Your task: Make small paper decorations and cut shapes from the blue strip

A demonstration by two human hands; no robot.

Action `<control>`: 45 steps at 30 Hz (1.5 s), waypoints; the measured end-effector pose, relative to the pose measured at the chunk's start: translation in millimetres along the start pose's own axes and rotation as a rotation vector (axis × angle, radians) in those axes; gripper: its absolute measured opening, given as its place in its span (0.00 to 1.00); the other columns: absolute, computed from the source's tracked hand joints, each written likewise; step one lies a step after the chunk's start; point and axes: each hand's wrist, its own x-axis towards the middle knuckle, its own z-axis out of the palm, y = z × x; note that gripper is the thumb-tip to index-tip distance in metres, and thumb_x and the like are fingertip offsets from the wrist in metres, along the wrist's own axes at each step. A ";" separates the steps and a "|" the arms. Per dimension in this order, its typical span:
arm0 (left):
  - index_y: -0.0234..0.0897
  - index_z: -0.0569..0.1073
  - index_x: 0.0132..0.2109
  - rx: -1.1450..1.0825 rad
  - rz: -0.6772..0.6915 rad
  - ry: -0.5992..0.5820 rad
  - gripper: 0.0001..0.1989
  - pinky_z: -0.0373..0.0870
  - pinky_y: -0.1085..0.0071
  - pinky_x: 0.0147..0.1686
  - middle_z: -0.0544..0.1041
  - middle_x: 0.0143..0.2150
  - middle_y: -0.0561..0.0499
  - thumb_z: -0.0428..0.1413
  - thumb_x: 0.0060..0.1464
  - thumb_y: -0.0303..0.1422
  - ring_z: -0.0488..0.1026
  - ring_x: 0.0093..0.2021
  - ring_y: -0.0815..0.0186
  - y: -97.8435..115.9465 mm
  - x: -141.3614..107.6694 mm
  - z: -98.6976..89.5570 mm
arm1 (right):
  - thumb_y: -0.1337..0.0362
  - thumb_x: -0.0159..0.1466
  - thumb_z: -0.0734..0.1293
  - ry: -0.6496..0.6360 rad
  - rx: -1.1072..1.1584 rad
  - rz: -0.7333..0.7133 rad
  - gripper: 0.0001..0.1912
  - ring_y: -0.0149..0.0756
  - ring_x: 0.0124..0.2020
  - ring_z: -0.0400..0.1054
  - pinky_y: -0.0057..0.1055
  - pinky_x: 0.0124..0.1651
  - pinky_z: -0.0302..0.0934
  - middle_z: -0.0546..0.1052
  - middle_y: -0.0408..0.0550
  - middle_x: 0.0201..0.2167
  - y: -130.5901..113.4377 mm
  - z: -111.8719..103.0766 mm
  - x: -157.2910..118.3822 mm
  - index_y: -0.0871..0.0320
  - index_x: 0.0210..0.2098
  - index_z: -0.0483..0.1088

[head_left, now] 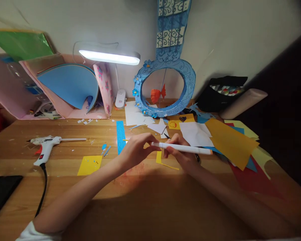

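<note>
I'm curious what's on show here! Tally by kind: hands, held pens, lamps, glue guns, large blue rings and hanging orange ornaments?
Hands: 2, left hand and right hand
Held pen: 1
Lamp: 1
Glue gun: 1
Large blue ring: 1
Hanging orange ornament: 1
Total: 7

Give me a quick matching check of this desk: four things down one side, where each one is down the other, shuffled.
Things:
1. long white pen
2. white glue gun
3. orange paper fish
4. curved light blue sheet

Places:
A. inside the open pink box with a patterned side
B. hanging within the blue decorated ring
C. held between the left hand and the right hand
D. on the wooden desk, by the person's left side

Right pairs: 1-C, 2-D, 3-B, 4-A
</note>
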 end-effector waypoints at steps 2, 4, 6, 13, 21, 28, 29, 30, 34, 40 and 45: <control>0.36 0.71 0.40 0.082 -0.126 -0.126 0.10 0.67 0.71 0.34 0.78 0.36 0.49 0.60 0.50 0.34 0.74 0.35 0.67 -7.8 1.9 -4.3 | 0.58 0.60 0.67 0.054 -0.209 -0.017 0.08 0.36 0.27 0.71 0.33 0.31 0.65 0.75 0.42 0.26 -6.7 -19.1 2.6 0.52 0.34 0.64; 0.35 0.72 0.40 0.236 -0.271 -0.297 0.11 0.66 0.68 0.34 0.78 0.38 0.46 0.59 0.49 0.33 0.73 0.37 0.62 -17.3 0.5 -7.4 | 0.60 0.58 0.69 0.111 -0.554 -0.036 0.09 0.41 0.31 0.71 0.35 0.31 0.63 0.76 0.46 0.32 -13.1 -47.5 2.0 0.52 0.38 0.68; 0.34 0.74 0.35 0.311 -0.328 -0.398 0.06 0.64 0.68 0.31 0.77 0.35 0.45 0.58 0.48 0.32 0.73 0.35 0.60 -25.5 -3.0 -8.0 | 0.62 0.60 0.66 0.008 -0.865 -0.129 0.08 0.47 0.39 0.70 0.41 0.40 0.63 0.76 0.50 0.37 -16.4 -83.3 -2.3 0.51 0.40 0.72; 0.35 0.74 0.27 0.288 -0.323 -0.501 0.04 0.54 0.73 0.25 0.76 0.27 0.48 0.56 0.46 0.31 0.70 0.28 0.65 -33.8 -7.7 -1.4 | 0.69 0.65 0.53 -0.193 -1.466 -0.092 0.19 0.50 0.45 0.68 0.39 0.35 0.63 0.74 0.56 0.44 6.0 -182.7 -25.1 0.53 0.46 0.72; 0.34 0.72 0.37 -0.184 -0.354 -0.518 0.12 0.63 0.73 0.29 0.76 0.33 0.49 0.54 0.52 0.39 0.70 0.31 0.68 -26.9 -15.2 2.0 | 0.66 0.64 0.59 0.005 -1.033 -0.112 0.12 0.48 0.46 0.69 0.47 0.49 0.62 0.75 0.50 0.43 -15.2 -72.7 -33.4 0.51 0.44 0.71; 0.32 0.71 0.36 -0.733 -0.588 -0.428 0.13 0.67 0.72 0.31 0.76 0.30 0.50 0.58 0.50 0.38 0.73 0.29 0.70 -19.3 -35.7 25.4 | 0.58 0.59 0.68 -0.256 -0.211 0.246 0.13 0.38 0.38 0.72 0.35 0.40 0.68 0.76 0.47 0.37 3.0 12.6 -20.6 0.53 0.44 0.69; 0.32 0.71 0.35 -0.769 -0.616 -0.410 0.13 0.68 0.72 0.31 0.76 0.29 0.51 0.58 0.49 0.39 0.73 0.28 0.70 -19.4 -37.8 27.5 | 0.58 0.59 0.68 -0.242 -0.153 0.272 0.13 0.37 0.37 0.72 0.33 0.38 0.68 0.76 0.47 0.36 9.2 14.8 -18.9 0.54 0.42 0.70; 0.32 0.71 0.34 -0.792 -0.639 -0.391 0.13 0.68 0.72 0.31 0.76 0.29 0.51 0.58 0.49 0.39 0.73 0.28 0.70 -19.6 -39.6 29.3 | 0.58 0.59 0.69 -0.220 -0.106 0.288 0.12 0.36 0.36 0.72 0.32 0.38 0.67 0.76 0.46 0.35 14.9 15.9 -17.8 0.55 0.40 0.70; 0.31 0.73 0.35 -0.801 -0.685 -0.353 0.15 0.69 0.72 0.32 0.77 0.30 0.49 0.57 0.51 0.42 0.73 0.29 0.70 -19.8 -45.7 34.8 | 0.57 0.57 0.70 -0.138 -0.018 0.314 0.10 0.34 0.33 0.71 0.32 0.37 0.66 0.75 0.45 0.30 28.1 17.4 -17.7 0.57 0.33 0.71; 0.32 0.75 0.40 -0.550 -0.589 -0.286 0.19 0.66 0.74 0.28 0.77 0.32 0.47 0.59 0.48 0.44 0.71 0.29 0.69 -17.0 -55.3 42.3 | 0.58 0.57 0.70 -0.053 -0.034 0.318 0.09 0.34 0.33 0.70 0.31 0.37 0.66 0.74 0.44 0.29 31.6 17.5 -21.8 0.56 0.30 0.70; 0.33 0.75 0.38 -0.528 -0.558 -0.308 0.16 0.68 0.72 0.29 0.77 0.30 0.48 0.53 0.55 0.43 0.72 0.29 0.68 -19.0 -57.1 43.4 | 0.58 0.57 0.70 -0.035 -0.023 0.317 0.08 0.34 0.32 0.69 0.31 0.36 0.66 0.73 0.44 0.29 33.3 16.6 -23.4 0.55 0.31 0.69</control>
